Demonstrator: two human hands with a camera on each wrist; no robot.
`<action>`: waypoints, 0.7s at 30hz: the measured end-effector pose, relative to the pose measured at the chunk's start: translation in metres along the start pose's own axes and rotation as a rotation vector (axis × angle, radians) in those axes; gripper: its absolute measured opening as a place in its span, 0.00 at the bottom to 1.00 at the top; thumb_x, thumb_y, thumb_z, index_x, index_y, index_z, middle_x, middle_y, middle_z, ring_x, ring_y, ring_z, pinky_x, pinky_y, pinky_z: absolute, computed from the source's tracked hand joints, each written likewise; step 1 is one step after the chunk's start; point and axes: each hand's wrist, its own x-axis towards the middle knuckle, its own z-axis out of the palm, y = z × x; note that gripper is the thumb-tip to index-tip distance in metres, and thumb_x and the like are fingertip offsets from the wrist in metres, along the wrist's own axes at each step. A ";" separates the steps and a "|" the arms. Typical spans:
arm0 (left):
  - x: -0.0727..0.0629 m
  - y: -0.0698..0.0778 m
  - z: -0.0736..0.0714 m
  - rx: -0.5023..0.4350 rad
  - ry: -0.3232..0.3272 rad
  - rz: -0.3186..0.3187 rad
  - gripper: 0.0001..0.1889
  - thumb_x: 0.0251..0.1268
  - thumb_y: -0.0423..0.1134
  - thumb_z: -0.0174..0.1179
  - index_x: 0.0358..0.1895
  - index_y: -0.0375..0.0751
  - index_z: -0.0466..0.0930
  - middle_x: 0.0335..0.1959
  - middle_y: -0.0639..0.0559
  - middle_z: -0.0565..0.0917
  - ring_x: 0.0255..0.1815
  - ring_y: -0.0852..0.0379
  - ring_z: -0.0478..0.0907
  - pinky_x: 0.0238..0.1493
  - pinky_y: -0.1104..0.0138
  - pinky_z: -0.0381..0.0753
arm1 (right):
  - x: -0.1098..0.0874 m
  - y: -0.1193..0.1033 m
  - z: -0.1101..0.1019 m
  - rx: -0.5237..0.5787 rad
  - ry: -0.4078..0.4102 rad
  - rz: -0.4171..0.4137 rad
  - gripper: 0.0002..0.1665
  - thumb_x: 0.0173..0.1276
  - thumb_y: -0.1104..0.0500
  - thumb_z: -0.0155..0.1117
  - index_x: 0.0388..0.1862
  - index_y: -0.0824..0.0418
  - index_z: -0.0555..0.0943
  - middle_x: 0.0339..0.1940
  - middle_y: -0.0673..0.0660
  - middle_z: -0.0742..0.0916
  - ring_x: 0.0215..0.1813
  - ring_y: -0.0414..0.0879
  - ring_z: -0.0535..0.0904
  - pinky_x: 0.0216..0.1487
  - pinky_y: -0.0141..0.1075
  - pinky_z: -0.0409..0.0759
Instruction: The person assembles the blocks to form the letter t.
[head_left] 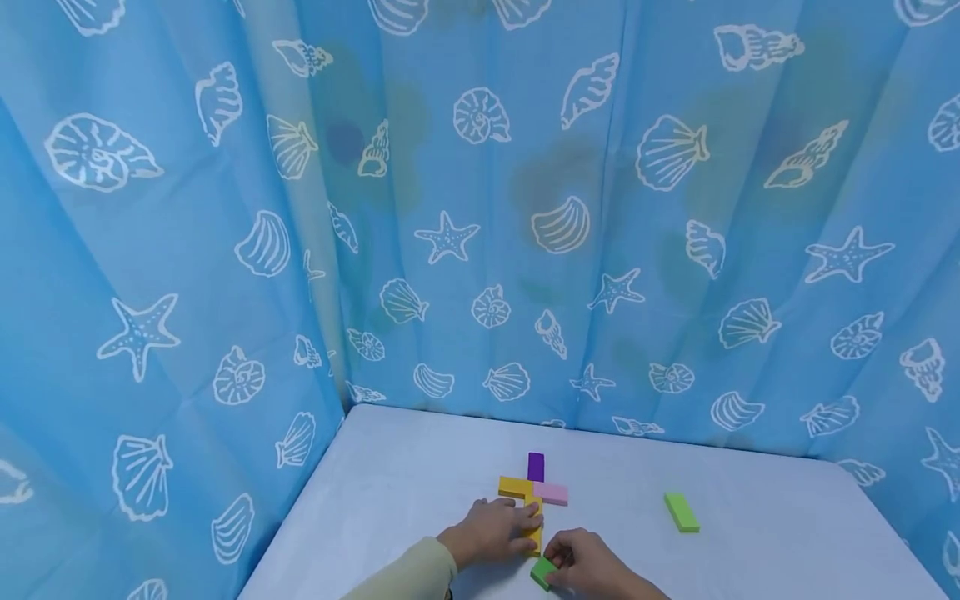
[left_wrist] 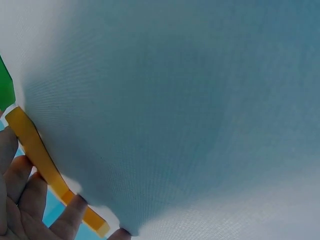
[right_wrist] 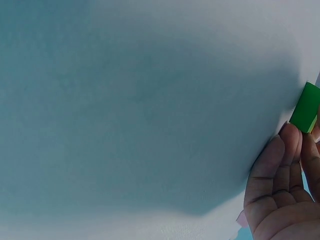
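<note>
My left hand lies over a yellow block on the table, its fingers spread and touching the block. In the left wrist view, the fingertips reach along the side of that yellow block. Just to the right, my right hand pinches a dark green block near the yellow block's close end. The right wrist view shows the green block at the fingertips, partly cut off by the frame edge. Beyond my left hand, another yellow block, a pink block and a purple block form a cross shape.
A light green block lies apart on the right side of the white table. Blue curtains with white shell and starfish prints hang behind the table and along its left side.
</note>
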 end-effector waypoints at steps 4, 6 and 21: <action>0.002 -0.001 -0.002 0.009 0.032 -0.023 0.24 0.68 0.61 0.56 0.67 0.72 0.71 0.70 0.75 0.68 0.71 0.52 0.70 0.65 0.35 0.68 | 0.002 -0.003 -0.001 -0.032 0.031 -0.077 0.09 0.59 0.62 0.74 0.37 0.62 0.84 0.29 0.49 0.84 0.33 0.41 0.77 0.35 0.32 0.79; 0.003 -0.002 -0.004 0.009 0.032 -0.027 0.25 0.68 0.61 0.57 0.67 0.72 0.71 0.71 0.74 0.68 0.71 0.52 0.70 0.66 0.35 0.67 | 0.004 -0.004 -0.003 -0.046 0.034 -0.089 0.09 0.58 0.62 0.75 0.37 0.62 0.84 0.28 0.48 0.84 0.32 0.41 0.77 0.34 0.31 0.78; -0.002 0.004 0.002 0.006 0.011 -0.011 0.24 0.69 0.60 0.56 0.67 0.71 0.71 0.71 0.74 0.68 0.71 0.51 0.70 0.65 0.36 0.68 | -0.001 -0.002 0.004 -0.043 0.026 -0.059 0.09 0.59 0.61 0.75 0.36 0.61 0.84 0.28 0.48 0.83 0.33 0.41 0.76 0.34 0.31 0.76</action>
